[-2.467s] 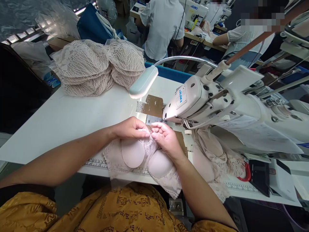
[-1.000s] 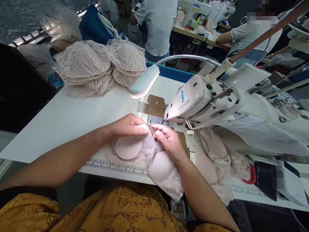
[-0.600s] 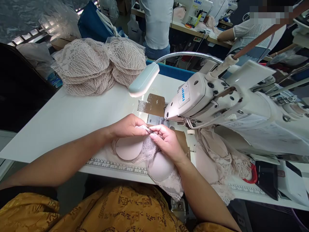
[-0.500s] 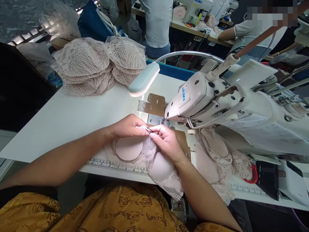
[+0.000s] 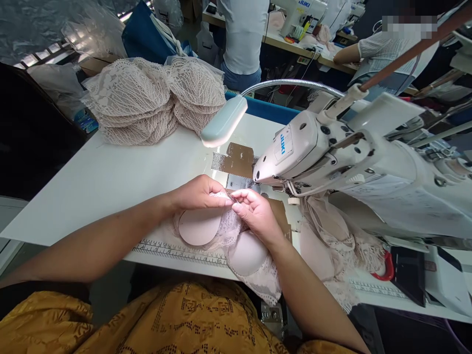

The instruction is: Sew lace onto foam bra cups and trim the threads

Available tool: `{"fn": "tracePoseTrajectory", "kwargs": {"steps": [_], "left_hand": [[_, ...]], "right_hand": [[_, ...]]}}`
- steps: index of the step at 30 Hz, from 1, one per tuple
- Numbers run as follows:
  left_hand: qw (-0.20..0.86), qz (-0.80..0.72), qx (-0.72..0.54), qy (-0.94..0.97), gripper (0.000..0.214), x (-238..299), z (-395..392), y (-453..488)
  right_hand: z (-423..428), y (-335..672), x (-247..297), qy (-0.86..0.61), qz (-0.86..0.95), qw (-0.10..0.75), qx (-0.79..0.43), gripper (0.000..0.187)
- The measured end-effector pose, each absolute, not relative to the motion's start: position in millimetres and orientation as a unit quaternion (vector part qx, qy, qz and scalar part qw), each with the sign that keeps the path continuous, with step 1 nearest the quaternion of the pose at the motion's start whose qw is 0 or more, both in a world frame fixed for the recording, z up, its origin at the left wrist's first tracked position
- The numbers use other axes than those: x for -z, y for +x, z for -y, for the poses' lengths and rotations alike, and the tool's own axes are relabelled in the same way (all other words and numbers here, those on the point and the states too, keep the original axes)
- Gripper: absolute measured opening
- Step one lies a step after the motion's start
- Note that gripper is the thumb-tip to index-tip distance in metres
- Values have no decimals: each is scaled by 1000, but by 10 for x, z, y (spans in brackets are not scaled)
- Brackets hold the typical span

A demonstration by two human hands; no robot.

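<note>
A pale pink lace bra (image 5: 199,227) with two smooth moulded cups hangs over the front edge of the table, cup insides facing me. My left hand (image 5: 201,191) pinches its upper middle lace between thumb and fingers. Close against it, my right hand (image 5: 258,211) is also closed, pinching the same spot above the right cup. Between the fingertips shows a small, dark, shiny bit, too small to name. Just beyond my hands is the needle area of a white sewing machine (image 5: 302,147).
Stacked lace cups (image 5: 129,103) lie at the back left. A lamp (image 5: 224,120) on a bendable neck hangs above the table (image 5: 121,172). More lace pieces (image 5: 328,236), red-handled scissors (image 5: 385,268) and a dark phone-like slab (image 5: 408,273) lie right. Two people are beyond.
Both hands stay pinched together at the lace, with only a slight shift of the fingertips. The whole view has moved a little; the bra lies almost as before.
</note>
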State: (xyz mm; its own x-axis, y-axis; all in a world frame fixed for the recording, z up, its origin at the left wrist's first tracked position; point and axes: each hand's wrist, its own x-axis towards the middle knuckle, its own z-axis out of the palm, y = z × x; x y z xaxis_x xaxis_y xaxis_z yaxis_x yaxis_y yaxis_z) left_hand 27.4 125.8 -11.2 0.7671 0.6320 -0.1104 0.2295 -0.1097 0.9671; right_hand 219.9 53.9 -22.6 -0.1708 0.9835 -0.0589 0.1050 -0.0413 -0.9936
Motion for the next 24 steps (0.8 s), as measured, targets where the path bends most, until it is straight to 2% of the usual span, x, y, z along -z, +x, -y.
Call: {"fn": "tracePoseTrajectory", "kwargs": {"steps": [3,9,15,20,24], "left_hand": [[616,-281,-163,718,31,109,-1276,262],[599,-308,-101,732,27,64,-1332,178],[616,-274,-133,727,26,152,-1302,248],[666,-290,-125,676,25,130,-1279,248],[712,-288,-101,633,26,94,-1289,199]], "right_hand": [[-548,2154,190,-473,519,400,-588,44],[-537,2165,177,-509,516,388,-570,26],[-567,2165,244,-507,579,398,-500,19],[-577,2209,205,-529,572,415,-470,23],[-551,2336,229,-507,525,419,-540,34]]}}
